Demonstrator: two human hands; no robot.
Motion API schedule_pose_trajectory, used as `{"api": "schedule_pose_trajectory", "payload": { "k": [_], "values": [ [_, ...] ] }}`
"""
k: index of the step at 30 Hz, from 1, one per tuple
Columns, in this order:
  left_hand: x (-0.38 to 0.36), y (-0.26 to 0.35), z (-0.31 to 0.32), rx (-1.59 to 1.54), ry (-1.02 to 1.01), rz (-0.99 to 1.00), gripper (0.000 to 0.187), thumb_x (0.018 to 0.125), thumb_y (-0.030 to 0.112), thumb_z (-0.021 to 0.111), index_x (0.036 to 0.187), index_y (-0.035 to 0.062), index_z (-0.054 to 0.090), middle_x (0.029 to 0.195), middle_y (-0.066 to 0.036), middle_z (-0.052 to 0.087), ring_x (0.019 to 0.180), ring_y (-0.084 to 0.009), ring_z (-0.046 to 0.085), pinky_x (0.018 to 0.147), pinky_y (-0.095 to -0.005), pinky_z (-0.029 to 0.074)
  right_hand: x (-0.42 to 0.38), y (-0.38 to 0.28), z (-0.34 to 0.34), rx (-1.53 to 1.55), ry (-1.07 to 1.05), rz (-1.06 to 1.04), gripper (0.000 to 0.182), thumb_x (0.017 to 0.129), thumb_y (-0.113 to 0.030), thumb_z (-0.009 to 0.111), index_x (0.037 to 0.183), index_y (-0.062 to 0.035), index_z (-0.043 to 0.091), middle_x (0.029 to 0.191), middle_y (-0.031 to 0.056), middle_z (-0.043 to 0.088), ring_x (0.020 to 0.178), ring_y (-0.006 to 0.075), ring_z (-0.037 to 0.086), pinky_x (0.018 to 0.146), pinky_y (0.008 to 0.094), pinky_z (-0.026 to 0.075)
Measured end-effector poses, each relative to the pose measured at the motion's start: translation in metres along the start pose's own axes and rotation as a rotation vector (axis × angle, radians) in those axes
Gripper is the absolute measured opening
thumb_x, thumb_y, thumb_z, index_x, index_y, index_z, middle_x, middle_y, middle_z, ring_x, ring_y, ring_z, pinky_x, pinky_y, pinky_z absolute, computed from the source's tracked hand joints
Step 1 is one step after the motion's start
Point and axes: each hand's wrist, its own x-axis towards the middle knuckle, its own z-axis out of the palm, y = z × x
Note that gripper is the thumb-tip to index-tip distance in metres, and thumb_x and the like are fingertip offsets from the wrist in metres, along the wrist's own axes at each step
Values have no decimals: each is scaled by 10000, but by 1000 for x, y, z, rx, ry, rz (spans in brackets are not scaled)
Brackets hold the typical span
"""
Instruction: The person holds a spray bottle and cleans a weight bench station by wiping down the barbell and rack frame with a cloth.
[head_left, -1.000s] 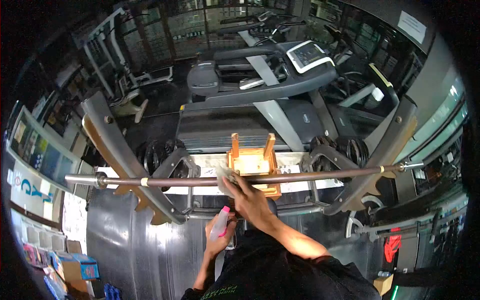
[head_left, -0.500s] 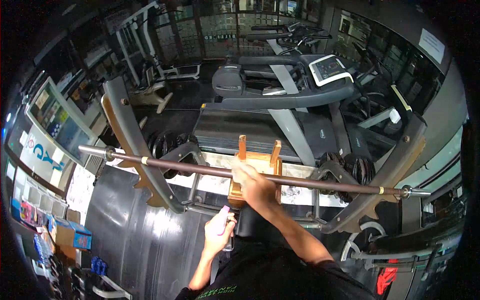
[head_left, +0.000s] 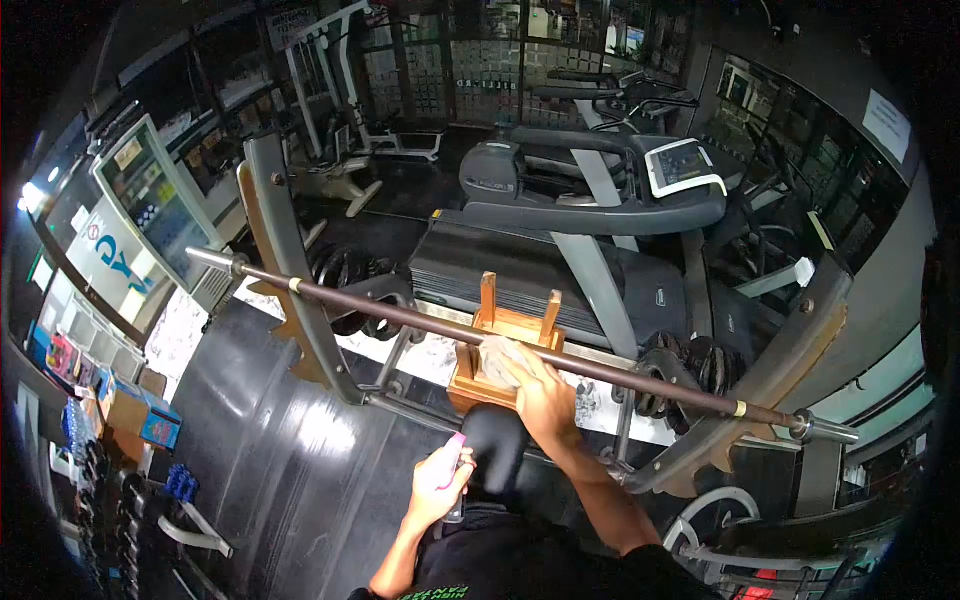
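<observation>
The left hand [head_left: 436, 487] grips a pink-topped bottle [head_left: 455, 448]; the right hand [head_left: 549, 405] holds a pale cloth [head_left: 501, 362], apparently touching the barbell [head_left: 400, 315] near its middle. The barbell spans the rack's [head_left: 284, 225] uprights.

Right hand [head_left: 546, 400] lies forward of the curled left hand [head_left: 436, 486].

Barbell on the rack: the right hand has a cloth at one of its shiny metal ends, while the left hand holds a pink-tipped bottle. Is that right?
Not quite: the head view shows the right hand with the cloth near the middle of the barbell, not at an end. The left hand does hold a pink-tipped bottle.
</observation>
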Motion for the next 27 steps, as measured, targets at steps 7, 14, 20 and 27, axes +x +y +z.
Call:
{"api": "schedule_pose_trajectory", "payload": {
  "k": [7, 14, 20, 27],
  "values": [
    [-29, 9, 38, -44, 115, -15, 237, 840, -10, 620, 1071, -50, 590, 829, -50, 640, 577, -74, 571, 491, -213, 484, -58, 36, 29, 906, -55, 392, 343, 848, 31, 520, 1189, 54, 540, 1125, 108, 625, 979, 228, 624, 856, 296, 488],
    [-11, 8, 64, -91, 131, 47, 258, 857, -17, 601, 1111, -48, 567, 851, -58, 633, 589, -81, 570, 496, -217, 490, -94, 38, 19, 1724, -76, 981, 369, 962, -197, 492, 1288, -29, 459, 1044, 52, 612, 857, 132, 608, 727, 263, 507],
    [-11, 12, 72, -62, 152, 55, 252, 862, 0, 605, 1107, -47, 570, 845, -55, 635, 629, -74, 578, 512, -219, 502, -42, 22, -26, 763, 127, 152, 373, 774, -12, 587, 1144, 35, 582, 1157, 194, 578, 1044, 318, 573, 919, 356, 440],
    [-29, 1, 62, -59, 186, 29, 277, 852, -25, 583, 1126, -53, 557, 814, -59, 624, 583, -75, 561, 500, -221, 493, 53, 16, 14, -146, -123, -130, 324, 786, -122, 542, 1089, -68, 640, 1079, 161, 624, 921, 323, 613, 839, 401, 482]
  ]
}}
